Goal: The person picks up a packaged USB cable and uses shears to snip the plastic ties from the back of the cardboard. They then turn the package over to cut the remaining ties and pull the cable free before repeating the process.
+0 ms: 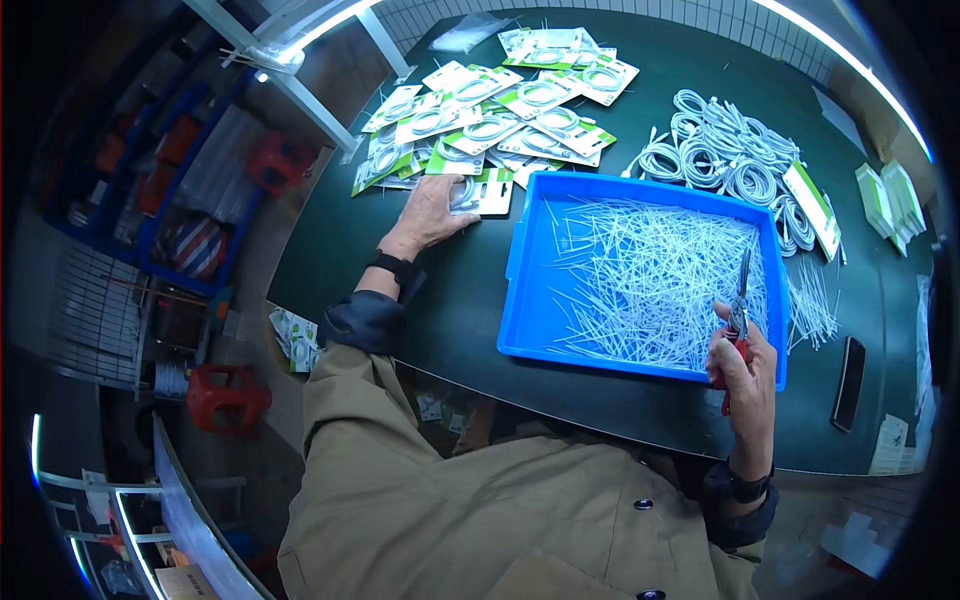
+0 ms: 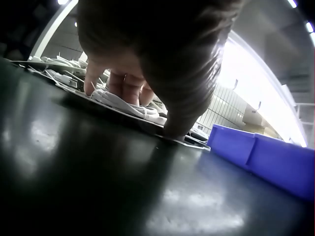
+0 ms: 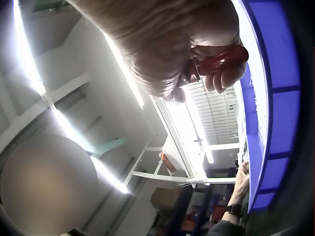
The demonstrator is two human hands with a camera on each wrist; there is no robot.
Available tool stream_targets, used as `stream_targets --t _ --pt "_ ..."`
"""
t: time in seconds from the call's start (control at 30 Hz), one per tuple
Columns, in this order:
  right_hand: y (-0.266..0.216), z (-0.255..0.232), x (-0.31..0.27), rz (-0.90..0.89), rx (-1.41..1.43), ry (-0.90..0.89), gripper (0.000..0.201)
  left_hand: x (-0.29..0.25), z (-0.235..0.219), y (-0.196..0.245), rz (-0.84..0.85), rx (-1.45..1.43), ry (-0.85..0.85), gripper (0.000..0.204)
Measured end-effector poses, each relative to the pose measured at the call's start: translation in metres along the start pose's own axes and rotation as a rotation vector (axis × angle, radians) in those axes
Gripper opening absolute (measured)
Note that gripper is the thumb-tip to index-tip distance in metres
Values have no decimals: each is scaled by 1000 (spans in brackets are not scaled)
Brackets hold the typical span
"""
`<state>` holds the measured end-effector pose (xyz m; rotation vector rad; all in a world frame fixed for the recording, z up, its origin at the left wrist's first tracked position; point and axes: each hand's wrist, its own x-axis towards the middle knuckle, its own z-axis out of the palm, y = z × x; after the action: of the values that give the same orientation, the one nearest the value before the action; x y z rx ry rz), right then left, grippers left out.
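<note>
My left hand grips a green-and-white card with a coiled white cable, at the near edge of a pile of similar carded cables. In the left wrist view, the fingers bend down onto the white cable, with the thumb by the card's edge; the card lies low over the dark table. My right hand holds red-handled cutting pliers, jaws pointing away from me, over the right part of a blue tray. Many thin white zip ties lie in that tray. A red handle shows in the right wrist view.
Behind the tray's right half lie coiled white cables, with a carded one beside them. Further right are stacked cards. Loose zip ties and a phone lie right of the tray. A metal post stands at the table's left edge.
</note>
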<state>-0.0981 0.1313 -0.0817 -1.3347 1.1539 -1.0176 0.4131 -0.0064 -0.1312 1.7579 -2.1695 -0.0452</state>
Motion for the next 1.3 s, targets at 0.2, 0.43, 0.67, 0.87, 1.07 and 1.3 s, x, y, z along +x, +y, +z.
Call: stream_targets --t 0.2,0.43,0.67,0.87,1.07,1.3 --pt "10 6 6 -39 120 27 53 -24 3 9 23 140 113 43" --pt "-1 13 8 -28 3 -121 59 -57 -47 52 -197 -151 381 30" --pt "-20 45 -5 -320 -407 -184 74 -81 -61 150 -407 -1444 363 40" --pt "-31 53 -15 -412 -635 -117 79 -87 -30 227 -402 -1671 237 43" --pt "-22 50 -16 -481 -788 -15 75 -86 -14 261 -346 -1703 173 44" --pt "-14 48 -20 -510 -909 47 76 -85 -4 272 -292 -1722 181 42"
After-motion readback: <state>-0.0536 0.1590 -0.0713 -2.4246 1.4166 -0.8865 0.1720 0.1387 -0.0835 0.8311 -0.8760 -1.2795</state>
